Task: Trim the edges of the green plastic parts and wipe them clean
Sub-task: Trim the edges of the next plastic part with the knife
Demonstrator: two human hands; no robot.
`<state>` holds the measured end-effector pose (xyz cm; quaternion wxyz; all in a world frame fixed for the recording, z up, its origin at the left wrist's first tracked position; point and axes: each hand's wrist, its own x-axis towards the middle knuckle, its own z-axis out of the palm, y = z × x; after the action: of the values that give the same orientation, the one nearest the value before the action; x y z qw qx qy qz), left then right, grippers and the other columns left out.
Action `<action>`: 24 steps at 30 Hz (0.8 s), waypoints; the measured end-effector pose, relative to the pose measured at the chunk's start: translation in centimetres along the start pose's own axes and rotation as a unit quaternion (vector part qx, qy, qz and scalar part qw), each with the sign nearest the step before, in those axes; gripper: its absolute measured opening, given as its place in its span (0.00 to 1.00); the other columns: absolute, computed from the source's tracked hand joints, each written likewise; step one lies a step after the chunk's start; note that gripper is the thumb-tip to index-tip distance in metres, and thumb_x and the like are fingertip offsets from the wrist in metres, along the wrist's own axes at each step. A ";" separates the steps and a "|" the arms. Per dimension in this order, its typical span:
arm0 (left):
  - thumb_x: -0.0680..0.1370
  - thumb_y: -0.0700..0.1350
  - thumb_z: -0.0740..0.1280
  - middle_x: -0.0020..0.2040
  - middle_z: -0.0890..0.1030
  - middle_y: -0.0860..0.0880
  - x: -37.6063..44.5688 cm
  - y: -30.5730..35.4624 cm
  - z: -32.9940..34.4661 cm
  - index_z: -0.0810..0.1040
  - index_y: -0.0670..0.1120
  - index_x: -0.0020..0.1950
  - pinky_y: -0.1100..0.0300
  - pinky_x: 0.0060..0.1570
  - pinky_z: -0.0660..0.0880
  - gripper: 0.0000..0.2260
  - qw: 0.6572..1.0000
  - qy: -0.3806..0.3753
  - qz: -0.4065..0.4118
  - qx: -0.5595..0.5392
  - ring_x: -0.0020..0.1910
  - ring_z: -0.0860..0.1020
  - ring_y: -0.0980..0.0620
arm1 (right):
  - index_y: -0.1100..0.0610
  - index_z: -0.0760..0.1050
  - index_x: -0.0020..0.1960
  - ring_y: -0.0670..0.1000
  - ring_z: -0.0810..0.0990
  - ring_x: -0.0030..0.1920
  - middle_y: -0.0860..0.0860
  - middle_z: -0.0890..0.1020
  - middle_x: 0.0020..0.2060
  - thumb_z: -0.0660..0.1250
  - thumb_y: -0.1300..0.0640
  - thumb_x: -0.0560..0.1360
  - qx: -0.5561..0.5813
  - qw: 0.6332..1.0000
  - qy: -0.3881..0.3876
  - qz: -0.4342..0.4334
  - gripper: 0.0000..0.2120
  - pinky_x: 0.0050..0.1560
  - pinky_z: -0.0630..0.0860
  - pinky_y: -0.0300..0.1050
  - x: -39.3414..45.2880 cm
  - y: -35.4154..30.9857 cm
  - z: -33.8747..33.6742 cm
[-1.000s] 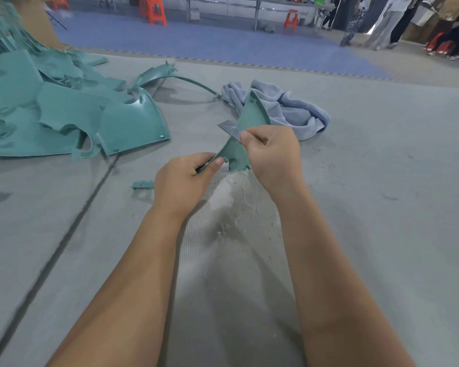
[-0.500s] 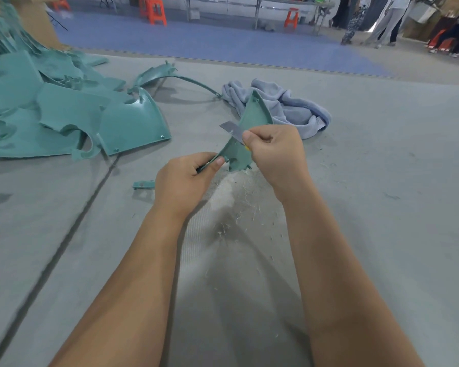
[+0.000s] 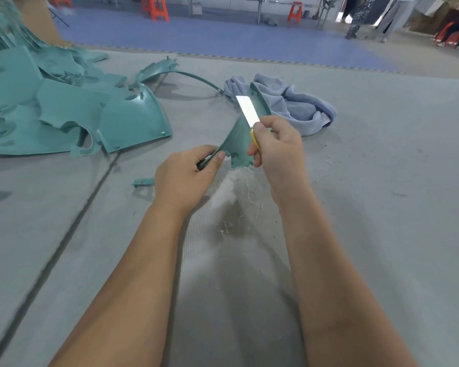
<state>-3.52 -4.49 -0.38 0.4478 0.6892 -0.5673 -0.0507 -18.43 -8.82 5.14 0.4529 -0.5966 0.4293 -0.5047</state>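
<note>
A small green plastic part (image 3: 240, 144), roughly triangular, is held upright above the grey floor mat. My left hand (image 3: 186, 176) pinches its lower left corner between thumb and fingers. My right hand (image 3: 276, 149) grips a knife with a yellow handle, and its bright blade (image 3: 247, 110) lies against the part's upper right edge. A crumpled grey-blue cloth (image 3: 297, 104) lies on the mat just behind the part. Pale plastic shavings (image 3: 239, 205) are scattered on the mat under my hands.
A heap of larger green plastic parts (image 3: 64, 109) covers the mat at the left, with a curved green strip (image 3: 180, 72) behind it. A small green offcut (image 3: 143, 182) lies left of my left hand. Orange stools and standing people are far back.
My right hand has slid down and right along the part's edge, and the blade now stands out bright above my fingers. My left hand keeps its grip in the same place.
</note>
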 end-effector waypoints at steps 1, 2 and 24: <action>0.76 0.62 0.58 0.31 0.76 0.58 0.0 0.0 -0.1 0.76 0.65 0.55 0.59 0.33 0.65 0.12 1.000 -0.004 0.002 0.001 0.35 0.73 0.53 | 0.53 0.75 0.45 0.47 0.67 0.26 0.49 0.75 0.26 0.61 0.58 0.80 -0.017 1.000 -0.001 -0.007 0.07 0.31 0.68 0.41 0.0 0.2 0.1; 0.76 0.61 0.58 0.31 0.76 0.57 0.0 0.0 -0.2 0.76 0.65 0.55 0.59 0.33 0.66 0.11 1.000 -0.011 0.007 0.004 0.35 0.74 0.52 | 0.52 0.75 0.44 0.48 0.66 0.25 0.49 0.75 0.25 0.62 0.58 0.80 -0.027 1.000 0.000 -0.011 0.07 0.31 0.67 0.41 0.1 0.2 0.1; 0.76 0.68 0.58 0.25 0.73 0.51 0.4 -1.8 -1.0 0.79 0.50 0.40 0.58 0.28 0.63 0.23 0.989 -0.090 -0.030 0.111 0.29 0.73 0.53 | 0.64 0.74 0.34 0.48 0.62 0.31 0.53 0.66 0.25 0.64 0.62 0.78 -0.160 0.979 -0.004 -0.124 0.14 0.33 0.59 0.45 -0.8 1.3 0.4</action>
<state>-1.47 -4.37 -0.85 0.3139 0.7441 -0.5863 -0.0632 -18.19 -8.33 3.66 0.2875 -0.7114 0.4257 -0.4796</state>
